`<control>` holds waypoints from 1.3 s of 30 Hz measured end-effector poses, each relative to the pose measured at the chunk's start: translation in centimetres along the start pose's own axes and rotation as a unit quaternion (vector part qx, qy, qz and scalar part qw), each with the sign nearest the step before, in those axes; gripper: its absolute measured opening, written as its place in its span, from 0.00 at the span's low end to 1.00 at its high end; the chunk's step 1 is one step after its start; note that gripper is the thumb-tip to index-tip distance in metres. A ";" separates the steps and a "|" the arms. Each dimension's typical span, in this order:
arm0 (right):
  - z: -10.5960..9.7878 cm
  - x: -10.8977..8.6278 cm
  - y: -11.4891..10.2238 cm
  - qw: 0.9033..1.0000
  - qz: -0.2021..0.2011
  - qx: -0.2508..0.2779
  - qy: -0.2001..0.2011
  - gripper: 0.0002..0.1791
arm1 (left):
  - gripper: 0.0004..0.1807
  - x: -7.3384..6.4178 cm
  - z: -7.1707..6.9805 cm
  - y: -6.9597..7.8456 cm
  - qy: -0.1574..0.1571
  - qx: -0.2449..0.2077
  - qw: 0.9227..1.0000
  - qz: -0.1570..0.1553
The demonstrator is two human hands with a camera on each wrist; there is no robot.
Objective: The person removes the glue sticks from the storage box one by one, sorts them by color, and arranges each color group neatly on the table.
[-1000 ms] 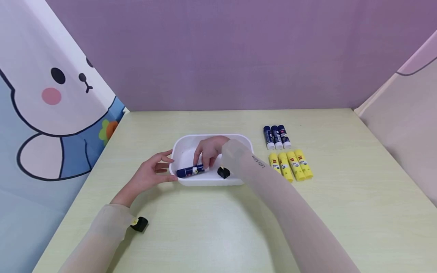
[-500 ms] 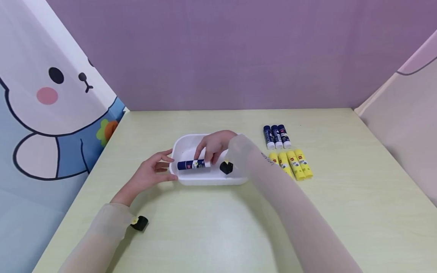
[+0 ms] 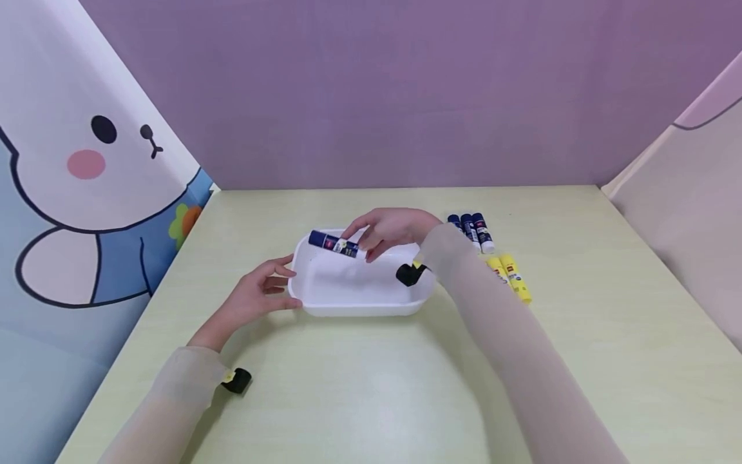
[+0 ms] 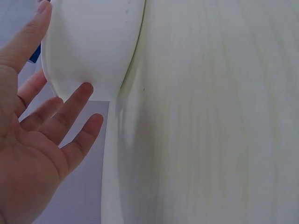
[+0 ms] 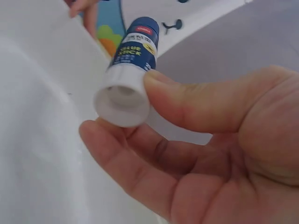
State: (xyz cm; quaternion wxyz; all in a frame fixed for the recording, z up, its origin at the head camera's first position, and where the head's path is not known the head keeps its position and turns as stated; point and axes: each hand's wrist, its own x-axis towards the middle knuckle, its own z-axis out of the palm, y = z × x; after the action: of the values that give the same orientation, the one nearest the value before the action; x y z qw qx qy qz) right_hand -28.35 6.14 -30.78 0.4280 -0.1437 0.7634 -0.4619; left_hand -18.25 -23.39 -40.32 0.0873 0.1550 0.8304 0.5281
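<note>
My right hand [image 3: 390, 233] pinches a navy glue stick [image 3: 333, 244] by its white end, above the far side of a white plastic tray [image 3: 359, 309]. In the right wrist view the thumb [image 5: 196, 100] lies along one side of the hollow white end, with fingers beneath it; the label reads "GLUE STICK". Spread, fairly straight fingers of my left hand [image 3: 257, 285] touch the tray's left end. Its thumb is near the front corner in the head view. From the left wrist view, one fingertip [image 4: 85, 88] rests against the tray's outer wall.
Right of the tray, several yellow glue sticks [image 3: 514, 277] lie in a row, partly hidden by my right forearm. Behind them are 3 navy glue sticks [image 3: 478, 232]. A purple partition [image 3: 406, 96] borders the table's [image 3: 348, 386] back edge.
My right hand has lifted the navy glue stick up from inside the tray, moving away and to the right. The stick now tilts. My left hand stays at the tray's left end.
</note>
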 end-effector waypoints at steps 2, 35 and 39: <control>-0.7 -0.5 0.1 1.000 -0.009 0.024 0.013 0.26 | 0.28 0.0 0.0 0.0 0.000 -0.003 1.000 0.006; -7.1 -6.1 5.5 0.949 -0.098 0.200 0.224 0.31 | 0.26 -0.4 0.2 -0.2 0.006 -0.015 1.000 0.020; -7.7 -7.1 6.2 0.939 -0.102 0.218 0.245 0.31 | 0.26 -0.3 0.3 0.0 0.006 -0.015 1.000 0.017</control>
State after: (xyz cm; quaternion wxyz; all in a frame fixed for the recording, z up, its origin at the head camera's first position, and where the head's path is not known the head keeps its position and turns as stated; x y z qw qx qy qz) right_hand -29.13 18.32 -30.57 0.1988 -0.0066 0.7065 -0.6791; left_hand -17.88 -23.28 -40.47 0.0757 0.1644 0.8203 0.5425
